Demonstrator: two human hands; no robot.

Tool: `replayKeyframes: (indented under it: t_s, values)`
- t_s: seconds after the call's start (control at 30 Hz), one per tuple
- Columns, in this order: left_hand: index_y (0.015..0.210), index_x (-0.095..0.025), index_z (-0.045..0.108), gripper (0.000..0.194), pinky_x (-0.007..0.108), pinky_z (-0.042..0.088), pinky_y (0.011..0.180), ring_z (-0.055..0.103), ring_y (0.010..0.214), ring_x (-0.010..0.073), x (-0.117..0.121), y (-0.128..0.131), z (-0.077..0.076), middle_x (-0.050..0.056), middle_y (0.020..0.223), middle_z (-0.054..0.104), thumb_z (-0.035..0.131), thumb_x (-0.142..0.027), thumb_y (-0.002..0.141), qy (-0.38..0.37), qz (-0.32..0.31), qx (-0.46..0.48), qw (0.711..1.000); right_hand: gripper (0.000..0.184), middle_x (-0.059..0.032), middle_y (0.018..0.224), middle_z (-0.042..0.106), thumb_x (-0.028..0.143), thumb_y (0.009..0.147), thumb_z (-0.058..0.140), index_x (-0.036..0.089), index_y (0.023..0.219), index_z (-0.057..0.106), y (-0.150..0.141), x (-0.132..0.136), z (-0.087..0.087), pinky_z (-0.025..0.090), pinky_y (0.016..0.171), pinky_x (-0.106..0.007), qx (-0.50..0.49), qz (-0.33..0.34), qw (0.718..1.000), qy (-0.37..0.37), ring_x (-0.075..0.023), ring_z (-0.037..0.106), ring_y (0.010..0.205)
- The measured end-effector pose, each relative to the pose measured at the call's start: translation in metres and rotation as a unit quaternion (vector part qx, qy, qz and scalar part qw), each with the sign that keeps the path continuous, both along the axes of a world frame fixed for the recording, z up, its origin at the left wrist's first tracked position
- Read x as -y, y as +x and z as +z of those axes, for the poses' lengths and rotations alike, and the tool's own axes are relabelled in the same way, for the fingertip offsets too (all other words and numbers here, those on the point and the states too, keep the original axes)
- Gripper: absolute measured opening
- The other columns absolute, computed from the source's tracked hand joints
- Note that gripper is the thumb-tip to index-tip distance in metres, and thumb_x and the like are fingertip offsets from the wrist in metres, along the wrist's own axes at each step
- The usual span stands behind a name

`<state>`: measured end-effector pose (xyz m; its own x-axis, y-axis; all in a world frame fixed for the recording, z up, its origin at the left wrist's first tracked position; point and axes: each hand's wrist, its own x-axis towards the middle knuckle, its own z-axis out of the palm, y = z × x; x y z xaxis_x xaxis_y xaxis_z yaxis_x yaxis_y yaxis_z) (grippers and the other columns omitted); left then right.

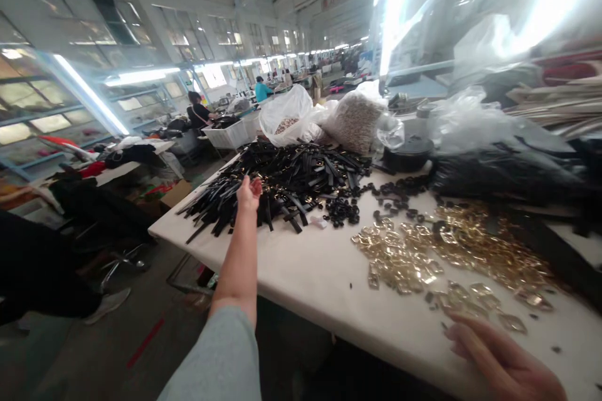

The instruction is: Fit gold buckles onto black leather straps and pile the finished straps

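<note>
My left hand (248, 194) reaches out over the near edge of a heap of black straps (301, 169), some with gold-coloured metal on them. Its fingers are loosely curled and apart, and no object shows in them. At the lower right, my right hand (505, 357) is low over the table, its fingers and thumb drawn together. A small dark speck shows by its fingertips; whether it is held is unclear. Just beyond that hand lie loose gold-coloured buckles (482, 291), part of a wide spread of them. Small black loops (342, 212) lie between straps and buckles.
The pale table (301, 269) has its left edge beside a floor aisle. Behind the straps stand an open plastic bag (286, 116) and a full bag of small pale pieces (357, 119). Black plastic-wrapped goods (508, 169) are at the right. Other people work farther back.
</note>
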<state>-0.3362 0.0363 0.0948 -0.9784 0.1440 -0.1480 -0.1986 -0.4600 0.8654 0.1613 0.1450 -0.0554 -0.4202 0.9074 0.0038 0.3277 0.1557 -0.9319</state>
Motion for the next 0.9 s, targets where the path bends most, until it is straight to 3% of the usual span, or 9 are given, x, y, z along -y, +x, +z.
replayKeyframes:
  t_s: [0.1, 0.2, 0.27, 0.4, 0.5, 0.6, 0.73, 0.83, 0.9]
  values:
    - [0.08, -0.013, 0.056, 0.022, 0.009, 0.045, 0.046, 0.058, 0.046, 0.0033, 0.003, 0.01, -0.001, -0.001, 0.063, 0.064, 0.052, -0.026, 0.097, 0.005, -0.008, 0.023, 1.0, 0.037, -0.0051, 0.074, 0.074, 0.053, 0.079, 0.063, 0.021, 0.095, 0.072, -0.007, 0.012, 0.02, 0.061, 0.067, -0.031, -0.039, -0.021, 0.999, -0.017, -0.0208, 0.071, 0.061]
    - [0.084, -0.014, 0.058, 0.017, 0.008, 0.044, 0.043, 0.058, 0.045, 0.0033, 0.002, 0.037, -0.025, -0.003, 0.062, 0.065, 0.048, -0.018, 0.097, 0.012, -0.043, 0.033, 0.998, 0.038, -0.0049, 0.072, 0.072, 0.054, 0.083, 0.06, 0.019, 0.092, 0.07, -0.011, 0.015, 0.029, 0.057, 0.06, -0.03, -0.06, 0.033, 0.997, -0.022, -0.0182, 0.067, 0.059]
    - [0.091, -0.016, 0.064, 0.007, 0.011, 0.049, 0.045, 0.062, 0.05, 0.0056, 0.0, 0.057, -0.047, -0.003, 0.067, 0.069, 0.059, -0.015, 0.087, -0.015, -0.085, 0.001, 0.996, 0.038, -0.0046, 0.072, 0.07, 0.054, 0.086, 0.058, 0.018, 0.092, 0.069, -0.011, 0.014, 0.028, 0.055, 0.059, -0.029, -0.071, 0.046, 0.996, -0.029, -0.0169, 0.066, 0.06]
    - [0.089, -0.027, 0.073, 0.028, 0.019, 0.051, 0.043, 0.065, 0.052, 0.0119, -0.016, 0.098, -0.081, -0.004, 0.071, 0.074, 0.081, -0.027, 0.062, -0.083, -0.209, -0.032, 0.974, 0.04, -0.0035, 0.07, 0.068, 0.055, 0.088, 0.055, 0.017, 0.089, 0.066, -0.012, 0.013, 0.014, 0.05, 0.057, -0.026, -0.114, 0.053, 0.991, -0.041, -0.0141, 0.062, 0.057]
    - [0.087, -0.038, 0.075, 0.038, 0.024, 0.054, 0.047, 0.068, 0.058, 0.0158, -0.03, 0.137, -0.09, -0.008, 0.076, 0.076, 0.085, -0.045, 0.051, -0.107, -0.265, -0.085, 0.955, 0.041, -0.0029, 0.068, 0.068, 0.056, 0.087, 0.056, 0.017, 0.088, 0.065, -0.016, 0.011, 0.002, 0.048, 0.054, -0.026, -0.141, 0.057, 0.987, -0.057, -0.0134, 0.061, 0.053]
    - [0.095, -0.03, 0.076, 0.052, 0.022, 0.054, 0.05, 0.067, 0.06, 0.0135, -0.035, 0.187, -0.093, -0.002, 0.08, 0.076, 0.089, -0.047, 0.047, -0.083, -0.294, -0.092, 0.948, 0.038, -0.0043, 0.072, 0.069, 0.052, 0.089, 0.053, 0.017, 0.091, 0.066, -0.009, 0.008, 0.007, 0.051, 0.058, -0.028, -0.141, 0.044, 0.989, -0.03, -0.0155, 0.064, 0.057]
    - [0.101, -0.017, 0.074, 0.054, 0.021, 0.053, 0.057, 0.064, 0.061, 0.0111, -0.026, 0.257, -0.108, 0.004, 0.08, 0.074, 0.087, -0.046, 0.057, -0.078, -0.372, -0.096, 0.92, 0.027, -0.0075, 0.088, 0.073, 0.041, 0.091, 0.053, 0.019, 0.095, 0.07, 0.026, -0.018, 0.032, 0.052, 0.076, -0.033, -0.024, -0.063, 0.987, 0.146, -0.0206, 0.068, 0.08]
    - [0.099, -0.014, 0.074, 0.048, 0.025, 0.054, 0.059, 0.064, 0.062, 0.0132, -0.015, 0.292, -0.12, 0.006, 0.079, 0.073, 0.084, -0.046, 0.064, -0.111, -0.44, -0.119, 0.883, 0.025, -0.01, 0.109, 0.07, 0.032, 0.094, 0.051, 0.019, 0.108, 0.067, 0.059, -0.054, 0.045, 0.049, 0.087, -0.034, 0.144, -0.166, 0.943, 0.25, -0.0225, 0.065, 0.096]
    - [0.099, -0.015, 0.075, 0.045, 0.027, 0.055, 0.063, 0.065, 0.064, 0.0143, -0.008, 0.303, -0.124, 0.007, 0.08, 0.073, 0.081, -0.046, 0.068, -0.139, -0.461, -0.143, 0.865, 0.027, -0.0131, 0.115, 0.068, 0.03, 0.091, 0.058, 0.016, 0.113, 0.067, 0.076, -0.075, 0.047, 0.045, 0.093, -0.036, 0.268, -0.196, 0.903, 0.272, -0.0261, 0.06, 0.107]
